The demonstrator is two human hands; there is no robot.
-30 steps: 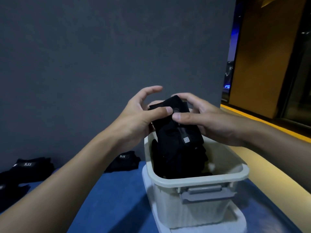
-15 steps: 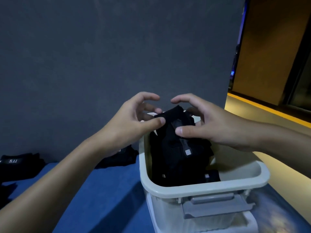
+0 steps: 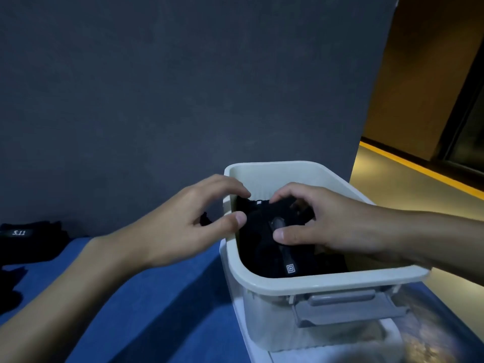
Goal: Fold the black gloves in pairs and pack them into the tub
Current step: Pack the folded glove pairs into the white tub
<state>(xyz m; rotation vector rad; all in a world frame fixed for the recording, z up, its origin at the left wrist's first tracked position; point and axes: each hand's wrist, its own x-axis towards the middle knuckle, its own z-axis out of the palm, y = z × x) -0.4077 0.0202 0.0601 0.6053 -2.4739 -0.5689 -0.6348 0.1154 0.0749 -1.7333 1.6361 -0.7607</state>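
Place: dim indoor workspace, exact kind unclear
Backdrop: plain grey wall [image 3: 183, 100]
Surface: blue-covered table [image 3: 162, 297]
Right side: floor [image 3: 387, 189] with yellow stripe [image 3: 419, 168]

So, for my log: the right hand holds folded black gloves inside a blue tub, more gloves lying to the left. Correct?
No: the head view shows the tub is cream; only the surface under it is blue. The right hand holds folded black gloves inside it, more gloves lying to the left.

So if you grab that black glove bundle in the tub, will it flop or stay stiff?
Probably floppy: the glove bundle bends and creases under the right hand. Likely light too, since a loose pinch seems to manage it.
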